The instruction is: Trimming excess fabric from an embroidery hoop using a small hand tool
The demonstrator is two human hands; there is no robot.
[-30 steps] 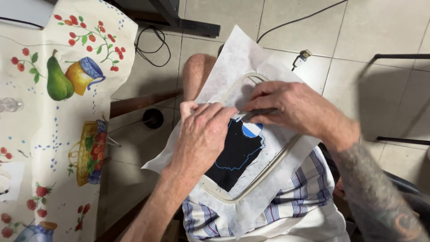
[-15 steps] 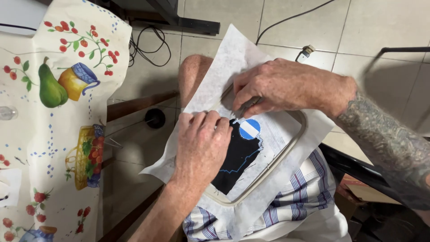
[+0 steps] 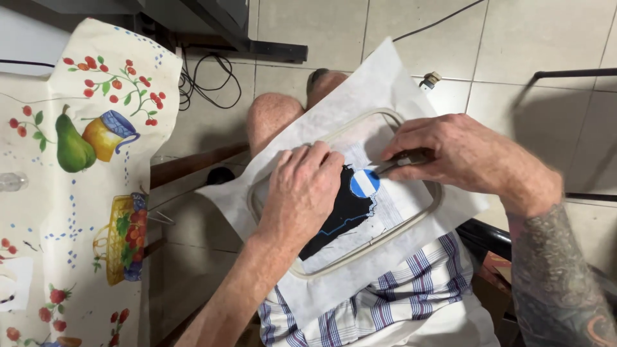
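An embroidery hoop (image 3: 429, 212) is steadied on the lap by the flattened, empty left hand (image 3: 302, 193), while a small tool (image 3: 402, 160), pinched in the right hand (image 3: 463, 154), is angled toward the blue-and-white patch (image 3: 364, 183) just between them.

Probably a home, tiled floor (image 3: 308, 32), fruit-print tablecloth (image 3: 83, 193), loose cables (image 3: 209, 80)

I see the embroidery hoop (image 3: 411, 222) lying tilted on the lap, white backing stretched in it, bearing a black patch (image 3: 344, 215) with a blue-white circle (image 3: 364, 183).
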